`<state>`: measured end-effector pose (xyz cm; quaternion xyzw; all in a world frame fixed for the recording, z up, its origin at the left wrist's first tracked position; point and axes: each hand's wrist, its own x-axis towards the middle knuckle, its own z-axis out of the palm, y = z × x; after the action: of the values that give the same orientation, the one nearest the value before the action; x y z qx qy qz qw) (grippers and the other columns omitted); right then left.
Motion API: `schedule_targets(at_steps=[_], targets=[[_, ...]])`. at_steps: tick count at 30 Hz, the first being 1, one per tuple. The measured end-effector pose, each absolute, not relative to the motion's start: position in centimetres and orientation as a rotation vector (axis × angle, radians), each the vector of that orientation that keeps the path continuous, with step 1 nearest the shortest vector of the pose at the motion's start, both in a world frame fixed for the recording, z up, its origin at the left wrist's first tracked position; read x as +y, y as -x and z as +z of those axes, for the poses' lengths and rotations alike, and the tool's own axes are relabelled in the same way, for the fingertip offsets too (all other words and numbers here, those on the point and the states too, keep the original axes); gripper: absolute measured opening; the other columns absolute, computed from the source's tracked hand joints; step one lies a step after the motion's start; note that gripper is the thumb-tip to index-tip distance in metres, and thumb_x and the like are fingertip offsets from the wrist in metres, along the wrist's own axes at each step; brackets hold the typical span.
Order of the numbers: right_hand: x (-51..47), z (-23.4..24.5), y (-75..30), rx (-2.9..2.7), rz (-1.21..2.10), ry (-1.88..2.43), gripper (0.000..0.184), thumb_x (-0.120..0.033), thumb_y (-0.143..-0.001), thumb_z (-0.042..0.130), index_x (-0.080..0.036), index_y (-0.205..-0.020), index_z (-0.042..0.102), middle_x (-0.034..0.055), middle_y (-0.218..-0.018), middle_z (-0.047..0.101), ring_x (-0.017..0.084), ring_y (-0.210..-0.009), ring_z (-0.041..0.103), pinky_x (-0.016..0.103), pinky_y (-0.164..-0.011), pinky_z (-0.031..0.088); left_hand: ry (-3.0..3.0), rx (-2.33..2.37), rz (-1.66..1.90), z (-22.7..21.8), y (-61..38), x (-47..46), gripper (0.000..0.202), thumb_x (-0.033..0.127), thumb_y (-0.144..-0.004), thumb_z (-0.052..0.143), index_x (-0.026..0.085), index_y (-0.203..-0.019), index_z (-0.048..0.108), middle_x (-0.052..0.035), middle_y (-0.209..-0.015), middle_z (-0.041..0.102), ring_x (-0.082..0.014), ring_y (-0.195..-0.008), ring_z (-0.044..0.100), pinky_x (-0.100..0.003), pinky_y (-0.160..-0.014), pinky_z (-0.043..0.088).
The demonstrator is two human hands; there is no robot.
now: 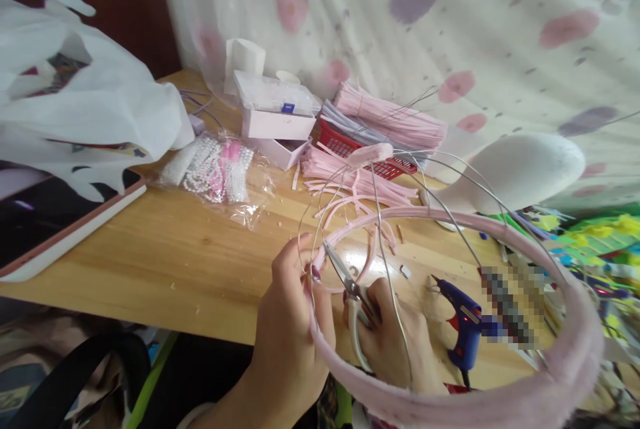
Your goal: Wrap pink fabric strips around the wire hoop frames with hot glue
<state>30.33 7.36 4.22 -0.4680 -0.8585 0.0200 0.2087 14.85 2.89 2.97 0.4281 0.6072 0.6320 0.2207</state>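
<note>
My left hand (290, 322) pinches the near-left rim of a large hoop wrapped in pink fuzzy material (575, 362), where a pink strip comes off it. My right hand (390, 336) grips white-handled scissors (350, 289), their blades open and pointing up-left at the strip by my left fingers. Thin silver wires (385, 216) arch up from the hoop to a pink-wrapped knot (370, 154). Both hands are over the wooden table (175, 262).
A blue glue gun (465, 326) lies right of my right hand. Cut pink strips (350, 182), a red basket (350, 146) with pink and lilac stems, a white box (277, 124), bagged pearl beads (215, 166), a white foam form (520, 172), a white bag (85, 102), colourful scraps at right.
</note>
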Motion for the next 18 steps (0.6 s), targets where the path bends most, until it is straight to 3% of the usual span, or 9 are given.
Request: schedule_targets(at_steps=[8, 18], targets=[[7.71, 4.85, -30.05, -2.429, 0.054, 1.227, 0.024, -0.022, -0.084, 0.051, -0.026, -0.073, 0.030, -0.0110, -0.048, 0.037, 0.008, -0.039, 0.033, 0.018, -0.038, 0.026, -1.201, 1.642, 1.775, 3.09, -14.71, 2.94, 0.043, 0.009, -0.097, 0.044, 0.021, -0.138, 0.038, -0.0110, -0.108, 0.069, -0.0220, -0.095, 0.074, -0.039, -0.083, 0.062], [7.88, 4.24, -29.70, -2.388, 0.131, 1.298, 0.020, -0.022, -0.082, 0.053, -0.025, -0.069, 0.038, -0.0088, -0.045, 0.043, 0.010, -0.039, 0.041, 0.018, -0.039, 0.031, -1.131, 1.693, 1.747, 3.26, -14.37, 3.17, 0.041, 0.014, -0.098, 0.044, 0.019, -0.139, 0.039, -0.0107, -0.106, 0.071, -0.0177, -0.077, 0.073, -0.034, -0.073, 0.061]])
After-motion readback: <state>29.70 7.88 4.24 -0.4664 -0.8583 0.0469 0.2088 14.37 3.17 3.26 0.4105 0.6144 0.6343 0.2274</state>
